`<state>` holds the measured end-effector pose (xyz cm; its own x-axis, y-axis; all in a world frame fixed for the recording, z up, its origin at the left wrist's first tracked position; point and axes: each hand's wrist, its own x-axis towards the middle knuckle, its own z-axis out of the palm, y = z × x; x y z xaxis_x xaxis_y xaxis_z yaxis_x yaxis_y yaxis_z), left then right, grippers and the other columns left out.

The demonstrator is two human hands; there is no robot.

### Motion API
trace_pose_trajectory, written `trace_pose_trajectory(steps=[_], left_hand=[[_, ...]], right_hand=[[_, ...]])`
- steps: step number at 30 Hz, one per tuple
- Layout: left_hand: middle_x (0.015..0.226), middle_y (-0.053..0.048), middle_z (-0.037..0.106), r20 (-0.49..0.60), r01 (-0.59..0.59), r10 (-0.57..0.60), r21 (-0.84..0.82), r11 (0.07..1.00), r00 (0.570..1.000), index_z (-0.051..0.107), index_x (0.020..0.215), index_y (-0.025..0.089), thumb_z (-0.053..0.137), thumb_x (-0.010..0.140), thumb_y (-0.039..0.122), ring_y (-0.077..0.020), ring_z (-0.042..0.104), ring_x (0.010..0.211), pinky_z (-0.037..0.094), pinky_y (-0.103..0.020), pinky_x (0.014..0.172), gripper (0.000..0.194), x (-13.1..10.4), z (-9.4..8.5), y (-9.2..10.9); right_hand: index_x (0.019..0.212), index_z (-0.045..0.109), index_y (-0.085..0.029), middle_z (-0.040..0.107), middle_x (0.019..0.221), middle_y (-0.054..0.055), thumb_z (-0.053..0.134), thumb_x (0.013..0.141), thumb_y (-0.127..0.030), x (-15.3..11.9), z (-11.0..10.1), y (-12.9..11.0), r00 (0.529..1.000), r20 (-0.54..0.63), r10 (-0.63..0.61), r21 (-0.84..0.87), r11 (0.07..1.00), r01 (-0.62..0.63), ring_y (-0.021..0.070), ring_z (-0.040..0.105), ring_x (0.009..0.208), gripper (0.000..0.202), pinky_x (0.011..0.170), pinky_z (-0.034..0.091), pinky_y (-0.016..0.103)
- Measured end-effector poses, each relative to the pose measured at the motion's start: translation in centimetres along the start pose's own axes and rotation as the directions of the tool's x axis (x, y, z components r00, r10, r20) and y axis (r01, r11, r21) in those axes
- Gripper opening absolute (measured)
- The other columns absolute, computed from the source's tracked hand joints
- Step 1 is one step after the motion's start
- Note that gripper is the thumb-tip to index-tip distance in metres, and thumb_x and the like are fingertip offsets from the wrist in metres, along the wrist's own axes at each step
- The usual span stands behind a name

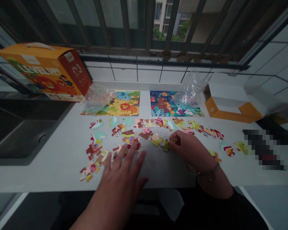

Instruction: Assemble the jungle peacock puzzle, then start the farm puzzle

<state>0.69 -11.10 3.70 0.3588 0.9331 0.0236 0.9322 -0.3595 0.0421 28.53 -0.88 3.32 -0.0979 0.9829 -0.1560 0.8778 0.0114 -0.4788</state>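
My left hand (123, 167) lies over the counter with its fingers spread, the fingertips on or just above a cluster of jigsaw pieces; some pieces under it are hidden. My right hand (188, 147) is curled in a pinch around a small puzzle piece, mostly covered by the fingers. Right beside those fingertips lies a yellow-green puzzle piece (164, 145), and a green one with a pale patch (156, 139) sits to its left. A brown and pink piece (146, 133) is farther back. More loose pieces (90, 169) lie along the left side.
Two picture sheets, one yellow (127, 107) and one blue (158, 110), lie behind the pieces under clear plastic bags (190, 91). An orange box (45, 73) stands back left beside the sink (26, 134). An opened white-and-orange box (232, 111) is at the right.
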Motion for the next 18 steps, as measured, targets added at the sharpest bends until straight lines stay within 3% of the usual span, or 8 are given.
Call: trace_pose_trajectory(steps=[3,5,8,14,18], left_hand=[[0.182,-0.022,0.043,0.037,0.150,-0.152,0.073,0.986,0.988,0.056,0.171,0.028,0.068,0.107,0.046,-0.0577,0.042,0.164,0.040,-0.089,0.120,0.067,-1.0,2.3,-3.3],[0.183,-0.024,0.040,0.047,0.215,-0.220,0.088,0.973,0.974,0.054,0.173,0.027,0.067,0.107,0.055,-0.0621,0.037,0.165,0.036,-0.093,0.119,0.074,-1.2,3.0,-4.7],[0.185,-0.025,0.035,0.045,0.260,-0.265,0.092,0.961,0.963,0.051,0.175,0.028,0.067,0.105,0.065,-0.0654,0.030,0.167,0.030,-0.095,0.121,0.081,-0.8,3.0,-5.8],[0.188,-0.021,0.031,0.051,0.302,-0.308,0.095,0.949,0.950,0.044,0.179,0.034,0.060,0.108,0.066,-0.0634,0.025,0.170,0.026,-0.094,0.123,0.080,0.9,3.0,-8.0],[0.188,-0.026,0.027,0.033,0.365,-0.368,0.070,0.928,0.929,0.042,0.180,0.028,0.047,0.113,0.064,-0.0638,0.024,0.170,0.027,-0.095,0.121,0.076,1.5,2.8,-9.2]], right_hand=[[0.092,0.068,-0.024,0.075,0.083,0.002,0.070,0.097,-0.021,-0.3,0.0,0.3,1.000,-0.004,0.023,-0.044,0.999,-0.023,0.0212,0.066,0.076,0.006,0.068,0.035,0.032],[0.093,0.068,-0.024,0.075,0.083,0.003,0.071,0.097,-0.024,-0.4,0.4,0.6,1.000,-0.003,0.023,-0.069,0.997,-0.023,0.0221,0.067,0.077,0.005,0.067,0.035,0.032],[0.094,0.068,-0.024,0.076,0.084,0.003,0.070,0.099,-0.028,-0.4,1.0,1.0,1.000,-0.008,0.008,-0.084,0.996,-0.008,0.0223,0.067,0.076,0.006,0.066,0.035,0.033],[0.097,0.068,-0.023,0.076,0.086,0.004,0.069,0.100,-0.026,-0.6,1.5,0.4,1.000,-0.021,-0.008,-0.061,0.998,0.006,0.0228,0.068,0.079,0.004,0.069,0.038,0.033],[0.095,0.066,-0.024,0.073,0.089,0.005,0.071,0.101,-0.028,-0.7,2.2,0.3,0.996,-0.069,-0.048,-0.056,0.997,0.045,0.0233,0.067,0.082,0.008,0.070,0.040,0.033]])
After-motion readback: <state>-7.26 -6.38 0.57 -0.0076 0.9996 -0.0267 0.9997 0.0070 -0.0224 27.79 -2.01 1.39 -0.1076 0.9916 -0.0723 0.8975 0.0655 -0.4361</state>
